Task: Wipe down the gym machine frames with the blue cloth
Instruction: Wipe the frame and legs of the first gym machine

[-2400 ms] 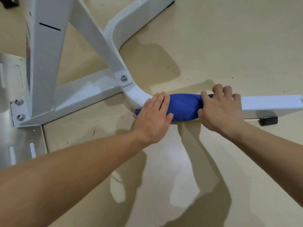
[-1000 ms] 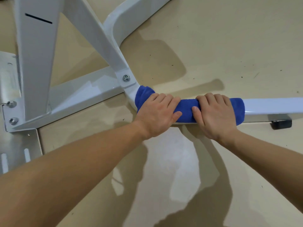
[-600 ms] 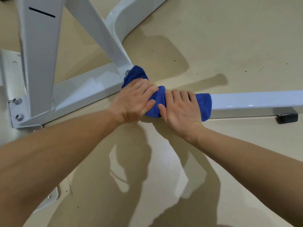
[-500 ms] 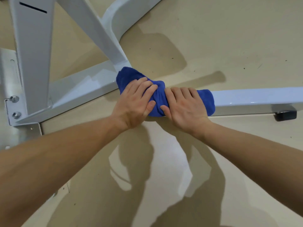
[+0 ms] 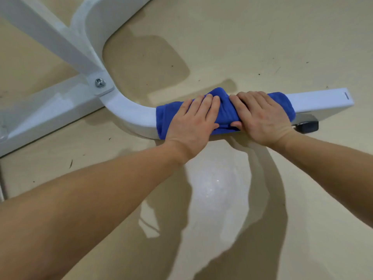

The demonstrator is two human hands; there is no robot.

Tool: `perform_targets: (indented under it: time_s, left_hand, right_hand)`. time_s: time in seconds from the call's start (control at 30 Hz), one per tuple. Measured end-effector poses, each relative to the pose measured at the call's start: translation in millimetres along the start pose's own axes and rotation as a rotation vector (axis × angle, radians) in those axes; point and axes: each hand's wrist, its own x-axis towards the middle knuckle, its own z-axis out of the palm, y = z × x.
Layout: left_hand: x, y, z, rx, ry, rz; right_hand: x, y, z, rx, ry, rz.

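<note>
Down low, the blue cloth (image 5: pixel 224 114) lay draped over the straight run of a white frame leg (image 5: pixel 133 116), covering its top and near side from just past the curved bend to short of the leg's squared end. Both hands pressed on it from above. The left hand (image 5: pixel 193 122) sat on the cloth's left half, fingers (image 5: pixel 210 104) held together and laid flat over the top, thumb tucked along the near side. The right hand (image 5: pixel 262 118) rested just beside it on the right half, its fingers likewise curled over the cloth and gripping it against the leg, with cloth bunched up between the two hands. A bolt (image 5: pixel 100 82) fastened a plate where the bend met a diagonal brace. Beneath the leg's far end sat a dark foot (image 5: pixel 307 126) on the beige floor (image 5: pixel 242 47).
</note>
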Motion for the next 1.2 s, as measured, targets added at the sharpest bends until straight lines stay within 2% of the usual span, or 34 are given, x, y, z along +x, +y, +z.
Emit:
perform_targets:
  time_s: [0.13,0.23,0.43,0.53,0.7,0.9,1.2]
  left_hand:
    - [31.9,25.9,-6.0,0.034,-0.021,0.116]
    - [34.0,23.2,-11.4,0.067,-0.041,0.161]
    - [-10.5,-36.9,-12.8,0.01,-0.072,0.073]
    - [-18.1,-47.4,-15.2,0.034,-0.079,0.04]
    - [5.2,-4.2,-16.5,0.044,-0.088,0.024]
    - [56.7,66.3,-15.8,0.052,-0.042,0.058]
    - [123.6,137.7,-17.6,-0.004,-0.066,0.173]
  right_hand:
    - [-25.3,36.7,-5.9,0.064,-0.128,0.084]
    - [-27.9,30.7,-11.7,0.095,-0.167,0.162]
    - [-2.0,-41.3,-17.8,0.138,-0.156,0.136]
    - [8.6,-36.8,-18.2,0.135,-0.167,0.108]
    - [-14.6,10.6,-9.5,0.067,-0.168,0.055]
    - [-61.5,78.0,-6.0,0.067,-0.165,0.163]
    - [-104.3,151.5,-7.3,0.069,-0.271,0.251]
